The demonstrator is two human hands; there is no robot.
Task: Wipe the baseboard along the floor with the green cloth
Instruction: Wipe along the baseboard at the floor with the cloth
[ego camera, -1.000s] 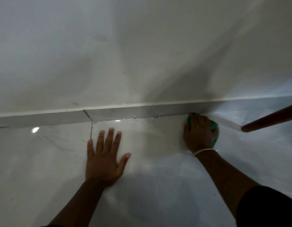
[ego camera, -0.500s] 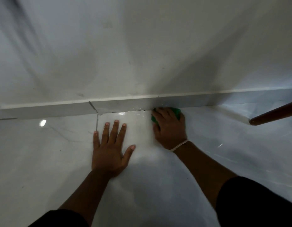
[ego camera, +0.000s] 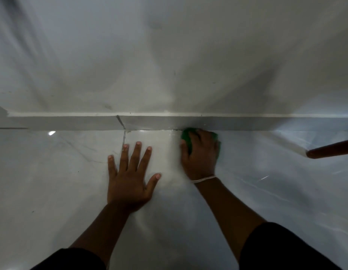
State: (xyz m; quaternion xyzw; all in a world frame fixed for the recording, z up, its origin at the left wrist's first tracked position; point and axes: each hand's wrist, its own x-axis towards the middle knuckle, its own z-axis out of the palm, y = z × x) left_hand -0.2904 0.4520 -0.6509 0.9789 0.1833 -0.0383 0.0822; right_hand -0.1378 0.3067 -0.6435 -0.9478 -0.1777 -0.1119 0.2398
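A grey baseboard [ego camera: 71, 122] runs across the view where the white wall meets the glossy floor, with a joint near its middle. My right hand [ego camera: 201, 152] is closed over a bunched green cloth [ego camera: 185, 136] and presses it at the foot of the baseboard, just right of the joint. Most of the cloth is hidden under the fingers. My left hand [ego camera: 130, 178] lies flat on the floor with fingers spread, a short way left of the right hand and apart from the baseboard.
A brown wooden leg or pole [ego camera: 331, 149] slants in from the right edge, its end near the floor to the right of my right hand. Pale marble-look floor tiles [ego camera: 52, 182] spread to the left and in front.
My right hand slid the green cloth left along the baseboard a second ago, then shifted slightly back to the right. The left hand stays planted on the floor.
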